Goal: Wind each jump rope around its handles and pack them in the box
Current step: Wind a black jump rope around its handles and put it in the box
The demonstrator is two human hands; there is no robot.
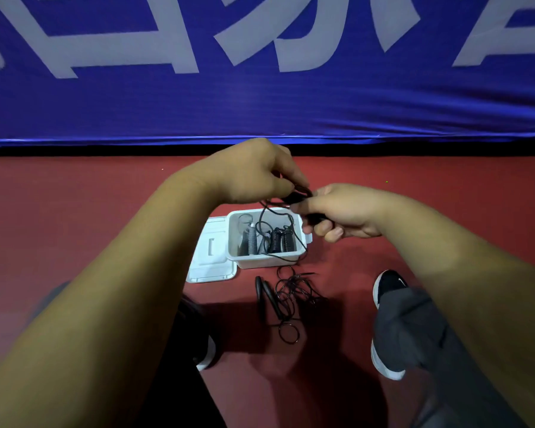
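Both hands met above the open white box (269,264), which sat on the red floor (105,217) with its lid (212,257) lying just beside it. The right hand (346,211) had its fingers (326,232) curled round the black handles (314,218) of a jump rope, while the left hand (254,173) pinched the cord (294,231) close to the handle ends. The slack hung down in a loop over the box and its front rim. Several wound ropes (275,240) stood inside; another rope (288,293) lay loose on the floor near the box. To wind well, I would judge, the right hand should hold the two handles tight together and the left lay each turn snug against the last, under light tension — otherwise the springy cord is likely to slip off or snag on the box.
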